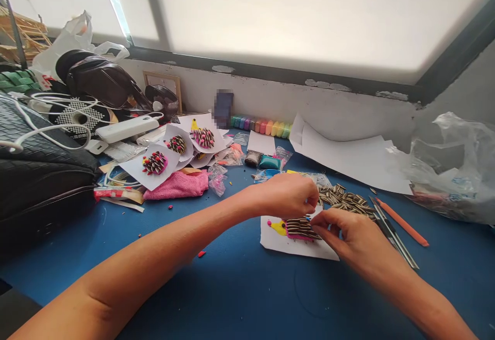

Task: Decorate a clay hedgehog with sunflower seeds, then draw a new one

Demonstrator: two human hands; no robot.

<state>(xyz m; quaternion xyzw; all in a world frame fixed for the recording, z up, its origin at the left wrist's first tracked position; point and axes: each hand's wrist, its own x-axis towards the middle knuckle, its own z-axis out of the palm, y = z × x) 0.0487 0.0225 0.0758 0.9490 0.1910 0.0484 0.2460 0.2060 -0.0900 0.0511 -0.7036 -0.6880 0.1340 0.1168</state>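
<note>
A hedgehog figure [299,229] lies on a piece of white paper [276,241], with a yellow clay face, a red nose, a purple lower edge and rows of striped sunflower seeds on its back. Over its upper edge, my left hand [296,194] is closed with fingers curled downward; whatever they hold is hidden. My right hand [350,231] pinches thumb and forefinger at the right end of the hedgehog's back, and I cannot make out what is between them. A small blue bit shows between both hands. Just behind them spreads a pile of loose sunflower seeds [346,200].
Finished-looking seed hedgehogs [154,163] on paper lie left, by a pink cloth [178,184]. Clay packs [269,162] and coloured clay blocks [263,126] stand behind. An orange stick [402,221] and metal tools [394,237] lie right, near a plastic bag [460,170]. A black bag [42,175] stands left.
</note>
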